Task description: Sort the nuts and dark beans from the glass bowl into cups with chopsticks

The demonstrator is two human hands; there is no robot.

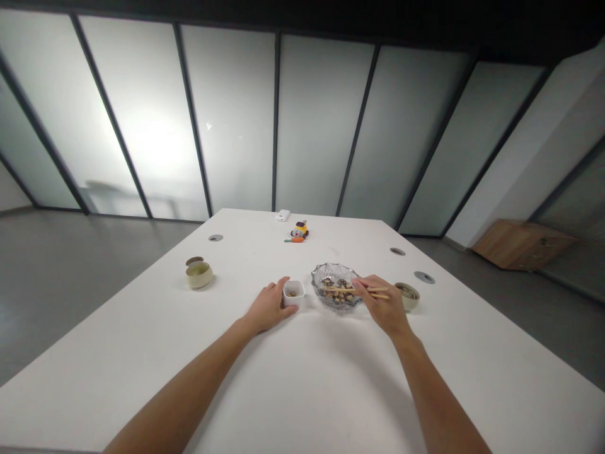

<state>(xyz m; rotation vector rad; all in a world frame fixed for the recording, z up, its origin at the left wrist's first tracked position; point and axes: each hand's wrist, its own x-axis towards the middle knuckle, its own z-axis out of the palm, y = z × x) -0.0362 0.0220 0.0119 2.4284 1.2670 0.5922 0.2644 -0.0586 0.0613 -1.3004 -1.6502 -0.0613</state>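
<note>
Clear faceted glass forms the wavy-rimmed bowl [326, 301] on the white counter [302, 378], in front of the person between the two hands; take it as the clock's centre, with twelve pointing away from the person. Dark and pale bits [343, 295] lie in it, too small to name surely. The right hand [384, 306], at about four o'clock, pinches a pair of wooden chopsticks [344, 290] between thumb and fingers. They reach across the bowl toward nine o'clock, and whether the tips grip a bit cannot be told. The left hand [271, 306] clasps a small white square cup [295, 302] at nine o'clock, thumb on the near side and fingers on the far side; a few brownish bits lie inside. The cup stands upright just beside the bowl, apart from it.

At three o'clock, partly behind the right hand, stands a pale green pot [412, 305] holding greyish pieces. Well off toward nine o'clock is a similar green bowl [199, 280]. Toward eleven sit a yellow toy vehicle [300, 231] and an orange toy carrot [297, 239], with a white case [282, 215] farther out.
</note>
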